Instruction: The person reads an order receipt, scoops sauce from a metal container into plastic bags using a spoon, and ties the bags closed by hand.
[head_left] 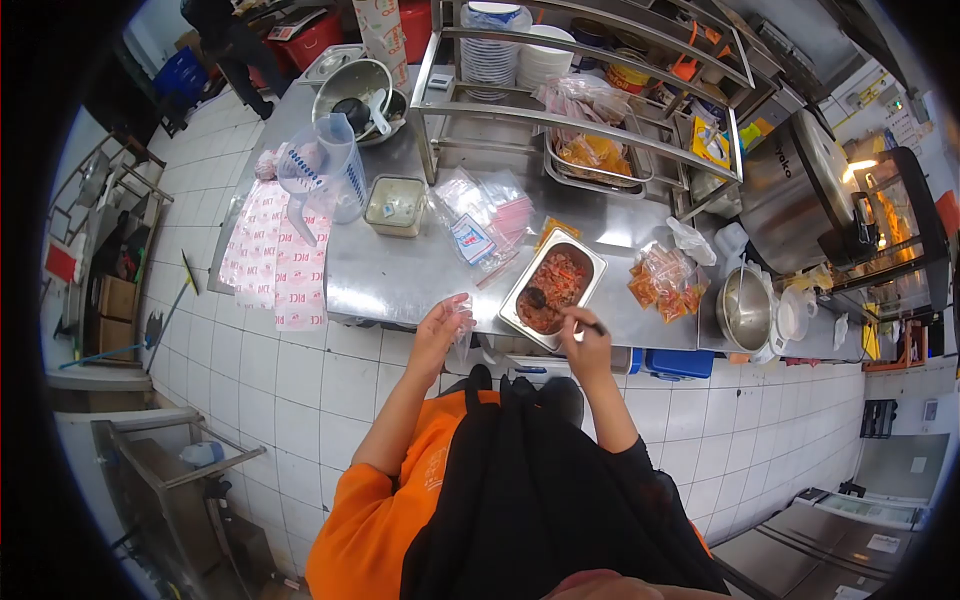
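Dark spoon resting in steel pan

The right hand is clamping its grip around the dark spoon's handle, while the bowl is sitting in reddish chopped food near the front edge of the metal desk. The left hand is pinching a clear plastic bag, left of the pan.
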